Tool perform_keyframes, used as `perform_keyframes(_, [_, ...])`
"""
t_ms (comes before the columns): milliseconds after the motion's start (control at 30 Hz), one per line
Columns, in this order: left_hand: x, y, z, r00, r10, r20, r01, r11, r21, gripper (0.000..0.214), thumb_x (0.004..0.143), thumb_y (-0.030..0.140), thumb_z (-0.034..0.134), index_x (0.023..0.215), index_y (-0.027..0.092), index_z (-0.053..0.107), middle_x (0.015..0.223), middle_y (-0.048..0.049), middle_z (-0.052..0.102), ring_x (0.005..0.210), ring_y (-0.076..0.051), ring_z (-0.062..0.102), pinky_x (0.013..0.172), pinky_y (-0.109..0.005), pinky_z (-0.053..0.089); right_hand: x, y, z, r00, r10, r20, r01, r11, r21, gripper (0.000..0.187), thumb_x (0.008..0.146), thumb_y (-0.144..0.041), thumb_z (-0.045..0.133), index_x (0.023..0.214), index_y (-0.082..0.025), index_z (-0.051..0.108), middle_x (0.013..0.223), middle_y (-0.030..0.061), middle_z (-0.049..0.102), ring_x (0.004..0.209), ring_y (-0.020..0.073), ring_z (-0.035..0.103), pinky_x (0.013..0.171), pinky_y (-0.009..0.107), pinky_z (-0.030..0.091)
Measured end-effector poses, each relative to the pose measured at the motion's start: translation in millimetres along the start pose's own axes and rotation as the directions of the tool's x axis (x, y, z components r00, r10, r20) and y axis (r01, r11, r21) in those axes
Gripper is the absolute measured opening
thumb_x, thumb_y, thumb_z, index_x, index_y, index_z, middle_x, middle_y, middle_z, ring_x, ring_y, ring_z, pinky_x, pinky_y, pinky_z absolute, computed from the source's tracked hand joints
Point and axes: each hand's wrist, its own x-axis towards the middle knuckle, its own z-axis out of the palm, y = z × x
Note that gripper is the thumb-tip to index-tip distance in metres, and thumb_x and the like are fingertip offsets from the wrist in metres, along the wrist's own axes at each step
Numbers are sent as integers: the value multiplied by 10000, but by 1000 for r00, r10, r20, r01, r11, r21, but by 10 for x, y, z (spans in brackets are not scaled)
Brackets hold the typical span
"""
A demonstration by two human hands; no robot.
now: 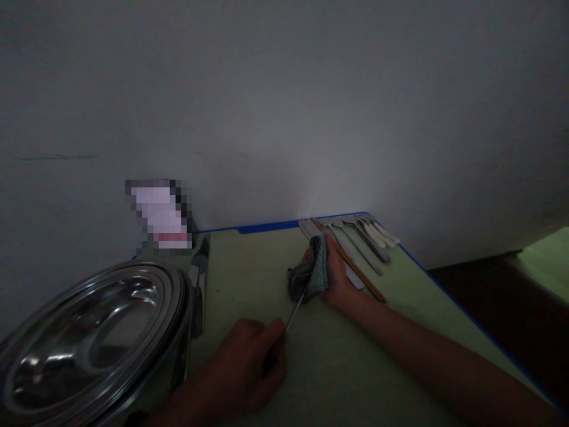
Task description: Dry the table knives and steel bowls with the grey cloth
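Observation:
My left hand (pixel 249 362) is closed around the handle end of a thin metal utensil (pixel 293 314), low in the middle of the head view. The utensil slants up and away, and its far end disappears into a grey-green checked cloth (pixel 317 276). Gripping that cloth around the utensil is my right hand (pixel 338 281), with most of its fingers hidden behind the fabric. Just beyond and beside the right hand lie brown chopsticks (pixel 371 287) and metal cutlery (pixel 362 249), some pieces with white handles (pixel 376 233).
A stack of shiny divided metal trays (pixel 178 296) takes up the left side. Table knives (pixel 195 296) lie beside it. A blurred upright screen (pixel 160 207) leans on the grey wall (pixel 284 118). The pale green table (pixel 249 261) has a blue edge.

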Motion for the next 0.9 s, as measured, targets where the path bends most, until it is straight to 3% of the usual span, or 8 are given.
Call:
perform_keyframes(133, [22,-35,41,997,-75,-15,74,996,-40,100,759,138,399,704,220,383,554,33,511,481,-134,497,480,-237,319,-109,18,59,994,51,-95,-50,999,20,480,700,-677,537,611,-205,554,512,-13,568,523,145,569,468,245,454])
perform_keyframes(433, [36,-66,53,986,-166,-3,162,965,-208,98,796,162,386,718,219,404,583,30,508,502,-134,485,486,-234,315,-416,161,130,999,34,26,-30,990,-140,453,694,-670,547,646,-219,551,602,-4,594,680,172,584,606,271,453])
perform_keyframes(533, [70,-65,35,978,-208,22,206,942,-266,56,788,180,387,761,215,422,601,31,507,512,-136,479,494,-238,323,-438,218,109,998,32,51,-20,978,-207,415,713,-628,566,646,-219,560,598,-13,582,739,170,580,697,274,450])
perform_keyframes(633, [98,-61,2,965,-260,36,256,903,-345,76,819,228,371,759,212,414,607,35,475,517,-132,449,503,-243,337,-391,243,105,996,44,72,-32,985,-168,419,720,-631,557,664,-216,583,637,-9,606,787,167,588,772,279,444])
perform_keyframes(767, [101,-53,-37,946,-323,16,291,830,-475,145,838,287,439,724,214,389,643,39,453,572,-122,430,515,-227,357,-295,169,142,980,183,76,-184,983,10,455,689,-661,566,691,-207,597,663,9,641,778,178,613,713,286,472])
perform_keyframes(900, [94,-38,-48,938,-337,73,292,664,-688,119,885,305,420,819,210,390,698,30,534,562,-101,436,494,-202,373,-253,69,160,903,364,229,-393,915,92,505,710,-700,486,688,-210,608,593,18,629,725,200,631,625,310,489])
